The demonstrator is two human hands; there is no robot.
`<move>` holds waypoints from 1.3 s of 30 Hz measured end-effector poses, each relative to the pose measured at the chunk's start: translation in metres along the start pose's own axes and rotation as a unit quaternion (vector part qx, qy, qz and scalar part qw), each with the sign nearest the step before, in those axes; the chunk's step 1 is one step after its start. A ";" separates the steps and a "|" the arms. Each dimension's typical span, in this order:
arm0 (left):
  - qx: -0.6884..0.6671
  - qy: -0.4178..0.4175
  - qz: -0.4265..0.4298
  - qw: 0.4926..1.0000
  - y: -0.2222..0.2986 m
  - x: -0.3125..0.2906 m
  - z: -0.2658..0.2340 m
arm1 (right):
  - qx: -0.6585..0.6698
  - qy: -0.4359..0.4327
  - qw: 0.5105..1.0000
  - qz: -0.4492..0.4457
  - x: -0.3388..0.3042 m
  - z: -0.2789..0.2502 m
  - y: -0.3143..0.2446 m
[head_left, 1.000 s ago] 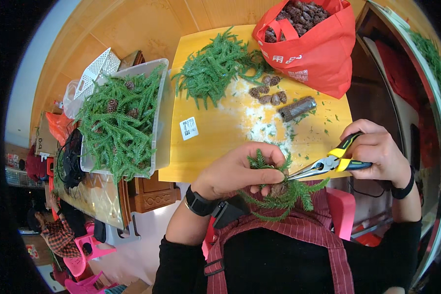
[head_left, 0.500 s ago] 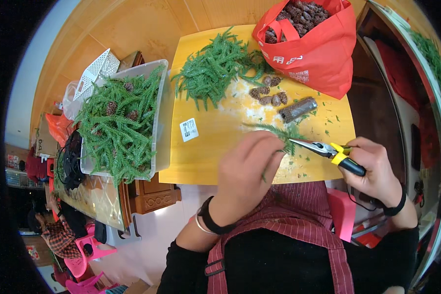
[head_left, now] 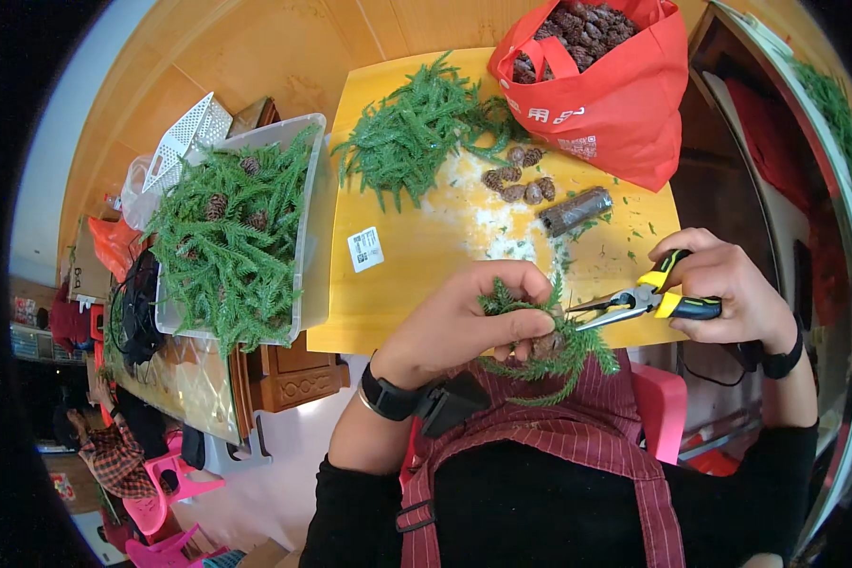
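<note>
My left hand (head_left: pixel 464 317) is closed on a green artificial pine sprig (head_left: pixel 582 364), pinching it between thumb and fingers near the table's front edge. A brown pine cone (head_left: pixel 545 346) shows among the needles just below the thumb. My right hand (head_left: pixel 734 284) grips long-nose pliers (head_left: pixel 642 299) by their yellow and black handles. The jaws are spread apart, their tips at the sprig beside my left thumb. Whether they touch a wire there is too small to tell.
On the yellow table (head_left: pixel 398 308) lie a heap of green sprigs (head_left: pixel 407 128), several loose pine cones (head_left: pixel 511 175), a dark wrapped bundle (head_left: pixel 576 211) and a white label (head_left: pixel 365 249). A red bag (head_left: pixel 615 114) of cones stands behind. Left is a clear bin (head_left: pixel 310 227) of finished-looking sprigs.
My left hand has turned over and drawn the sprig nearer, bringing the pine cone into view. The pliers' jaws have opened, and their handles are spread in my right hand.
</note>
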State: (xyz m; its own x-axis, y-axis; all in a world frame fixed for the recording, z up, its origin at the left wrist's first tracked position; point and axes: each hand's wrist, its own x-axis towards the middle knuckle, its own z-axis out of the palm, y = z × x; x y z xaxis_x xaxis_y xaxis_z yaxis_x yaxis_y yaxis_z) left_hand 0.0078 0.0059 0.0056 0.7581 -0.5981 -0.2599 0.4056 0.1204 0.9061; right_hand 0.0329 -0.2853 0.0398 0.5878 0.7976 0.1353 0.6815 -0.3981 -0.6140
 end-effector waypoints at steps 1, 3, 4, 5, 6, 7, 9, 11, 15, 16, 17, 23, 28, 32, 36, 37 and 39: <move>-0.024 -0.022 -0.010 0.999 -0.001 0.001 -0.002 | 0.022 -0.002 1.000 -0.004 0.001 0.002 0.003; -0.027 -0.044 -0.015 0.999 -0.003 0.004 -0.005 | 0.043 -0.004 0.999 -0.009 0.003 0.001 0.006; -0.031 -0.066 -0.021 0.997 -0.003 0.005 -0.007 | 0.049 -0.014 0.999 -0.015 0.005 0.000 0.007; -0.031 -0.066 -0.021 0.997 -0.003 0.006 -0.007 | 0.055 -0.023 0.998 -0.020 0.007 -0.001 0.008; -0.030 -0.069 -0.023 0.997 -0.003 0.007 -0.007 | 0.055 -0.023 0.998 -0.020 0.007 -0.003 0.008; -0.028 -0.070 -0.025 0.997 -0.002 0.007 -0.007 | 0.064 -0.041 0.997 -0.015 0.008 -0.005 0.008; -0.018 -0.069 -0.025 0.997 -0.002 0.007 -0.007 | 0.074 -0.059 0.995 -0.010 0.008 -0.009 0.007; -0.010 -0.068 -0.025 0.997 -0.002 0.006 -0.008 | 0.142 -0.078 0.985 0.052 0.009 -0.011 0.006; -0.008 -0.104 -0.019 0.994 -0.003 0.010 -0.009 | 0.177 -0.110 0.976 0.066 0.005 -0.015 0.013; -0.025 -0.116 -0.013 0.993 -0.004 0.009 -0.010 | 0.154 -0.101 0.982 0.034 0.005 -0.012 0.018; -0.025 -0.114 -0.012 0.993 -0.005 0.009 -0.011 | 0.130 -0.091 0.987 0.002 0.006 -0.011 0.020; -0.054 -0.138 -0.040 0.988 -0.005 0.009 -0.010 | 0.106 -0.034 0.992 -0.058 0.015 -0.002 0.010; -0.067 -0.163 -0.035 0.984 -0.006 0.012 -0.007 | 0.111 -0.033 0.992 -0.059 0.016 0.000 0.011; -0.046 -0.184 -0.025 0.981 -0.007 0.012 -0.005 | 0.105 -0.022 0.993 -0.053 0.016 0.004 0.011; -0.071 -0.168 -0.027 0.983 -0.002 0.012 -0.003 | 0.083 -0.020 0.995 -0.056 0.015 0.004 0.011; -0.071 -0.168 -0.026 0.983 -0.001 0.011 -0.002 | 0.069 -0.019 0.996 -0.057 0.014 0.003 0.011; -0.068 -0.156 -0.019 0.985 -0.002 0.010 -0.003 | 0.054 -0.020 0.997 -0.058 0.012 0.002 0.010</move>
State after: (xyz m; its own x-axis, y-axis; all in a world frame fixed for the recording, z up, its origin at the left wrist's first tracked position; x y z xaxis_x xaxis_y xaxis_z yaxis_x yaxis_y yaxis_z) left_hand 0.0162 0.0020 0.0004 0.5552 -0.8165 -0.1585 0.5112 0.1846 0.8394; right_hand 0.0460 -0.2783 0.0333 0.4883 0.8537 0.1809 0.6918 -0.2523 -0.6766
